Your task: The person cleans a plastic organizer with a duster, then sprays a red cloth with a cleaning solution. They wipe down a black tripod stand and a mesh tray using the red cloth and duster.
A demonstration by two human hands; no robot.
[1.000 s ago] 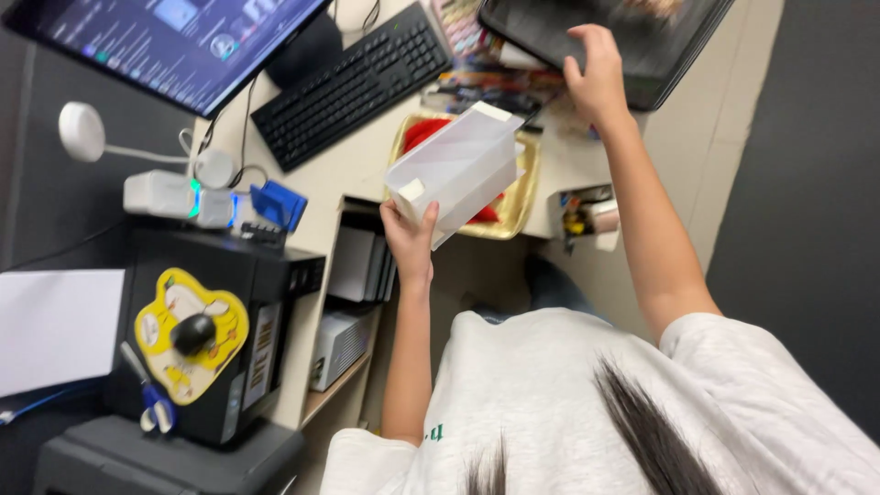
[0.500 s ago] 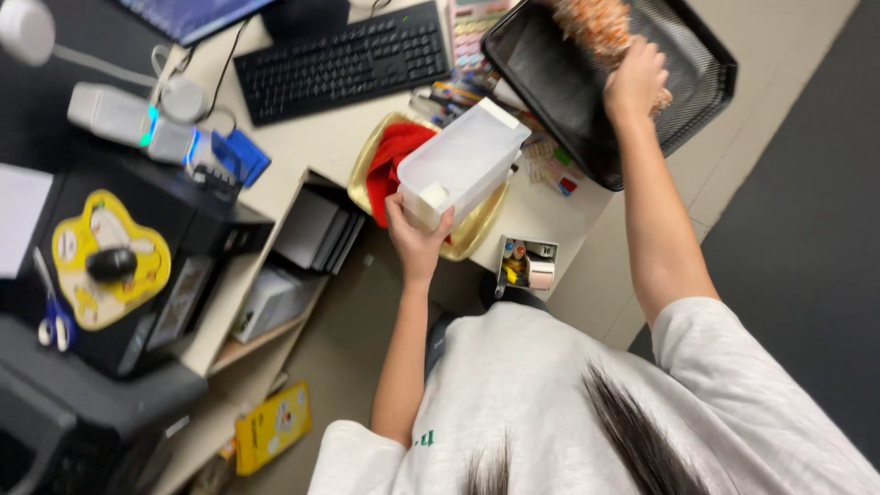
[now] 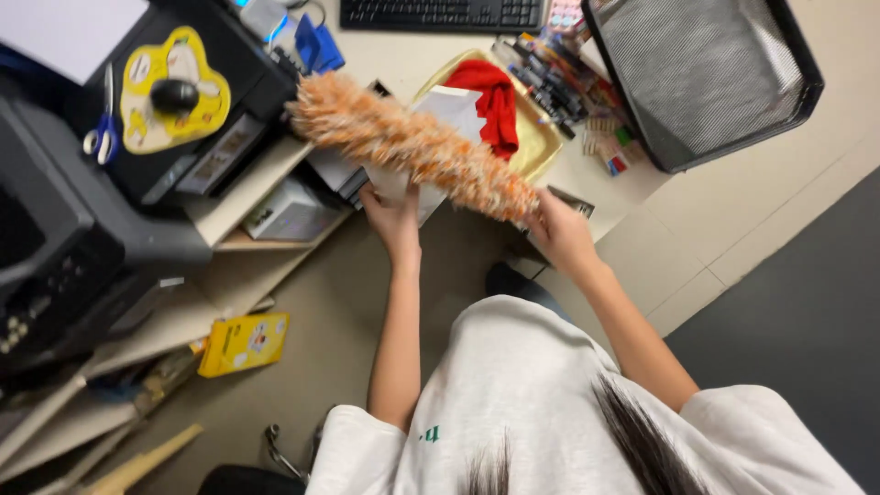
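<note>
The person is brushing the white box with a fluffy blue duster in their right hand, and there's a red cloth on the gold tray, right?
Almost. The duster is orange and white, not blue, as the head view shows. The rest holds: the right hand grips its end, the bristles lie across the white box held by the left hand, and a red cloth lies on the gold tray.

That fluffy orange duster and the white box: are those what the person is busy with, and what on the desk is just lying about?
In hand:
- orange feather duster, gripped by the right hand
- white box, held from below by the left hand

Lying about:
- red cloth on the gold tray
- black mesh basket
- keyboard
- scissors
- yellow box on the floor
</note>
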